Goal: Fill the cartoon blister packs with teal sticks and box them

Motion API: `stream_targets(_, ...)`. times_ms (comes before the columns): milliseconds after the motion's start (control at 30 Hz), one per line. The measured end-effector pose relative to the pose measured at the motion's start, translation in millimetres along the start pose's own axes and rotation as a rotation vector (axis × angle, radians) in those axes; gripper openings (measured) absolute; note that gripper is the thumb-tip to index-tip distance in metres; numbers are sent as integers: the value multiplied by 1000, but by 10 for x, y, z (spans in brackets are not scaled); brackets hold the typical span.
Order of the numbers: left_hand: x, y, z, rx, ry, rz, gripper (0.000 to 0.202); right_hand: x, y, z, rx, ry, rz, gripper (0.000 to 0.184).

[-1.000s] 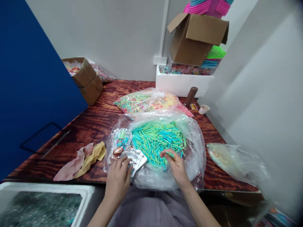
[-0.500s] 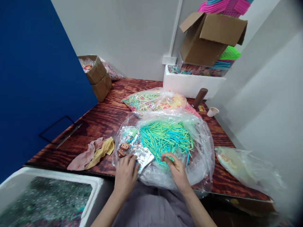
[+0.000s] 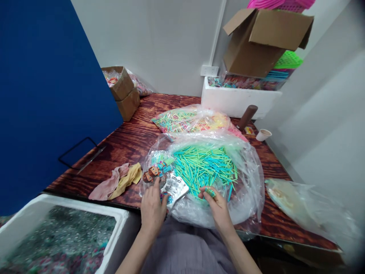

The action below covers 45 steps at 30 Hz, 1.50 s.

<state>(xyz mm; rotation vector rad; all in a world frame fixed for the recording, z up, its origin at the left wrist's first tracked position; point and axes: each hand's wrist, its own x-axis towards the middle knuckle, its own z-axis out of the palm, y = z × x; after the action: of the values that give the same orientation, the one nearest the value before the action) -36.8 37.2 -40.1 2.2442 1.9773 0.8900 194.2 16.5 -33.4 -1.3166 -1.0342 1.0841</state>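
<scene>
A heap of teal and green sticks (image 3: 207,167) lies in an open clear plastic bag (image 3: 245,190) on the wooden table (image 3: 125,140). My right hand (image 3: 218,207) is closed, pinching a small bunch of the sticks (image 3: 210,192) at the heap's near edge. My left hand (image 3: 152,207) rests on a clear blister tray (image 3: 175,188) at the bag's left side, fingers curled on it. Small cartoon-figure pieces (image 3: 151,174) lie just beyond that hand.
A second bag of mixed-colour sticks (image 3: 191,120) lies behind. Pink and yellow cloths (image 3: 116,182) sit to the left. A white foam box (image 3: 65,236) stands at my lower left, another (image 3: 236,101) at the back with cardboard boxes (image 3: 262,40). A paper cup (image 3: 262,134) and a crumpled bag (image 3: 302,209) are on the right.
The view has swung left and down, so everything shifted right in frame. Both hands stay at the bag's near edge; the left hand's fingers reach further onto the tray.
</scene>
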Motion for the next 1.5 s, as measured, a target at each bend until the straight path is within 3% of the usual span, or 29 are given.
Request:
stream_targets(133,125,-46,-114,18,25,26,32,1,100,18,-10,8,16,28)
stream_targets(233,375,-110,-123,49,32,119,29,-21,68,123,-18,-15,16,27)
stream_targets(367,743,-236,-23,118,-112,304,35,-94,-113,382,-121,-212,-129,20)
stream_targets(500,860,-306,29,106,-206,359,36,-121,-179,581,-227,-377,-239,25)
stream_targets(667,715,-316,22,118,-81,172,39,-58,-34,631,-274,-371,-234,26)
stream_targets(800,618,-364,73,9,10,-17,46,-35,59,629,-297,-383,-215,24)
stream_targets(1000,622,-448,122,-144,-7,-125,49,-36,52,632,-252,-382,-155,21)
stream_targets(1133,660,-484,94,-186,-40,-104,42,293,-120,642,-158,-277,-30,24)
stream_targets(1233,670,-497,91,-206,-50,-99,41,761,-222,744,-298,-216,99,16)
stream_targets(1367,652,-506,110,-208,-43,-72,41,1291,-173,1004,-356,-279,207,10)
stream_targets(1500,628,-535,113,-192,-32,-29,39,1451,-77,1177,-419,-325,197,15)
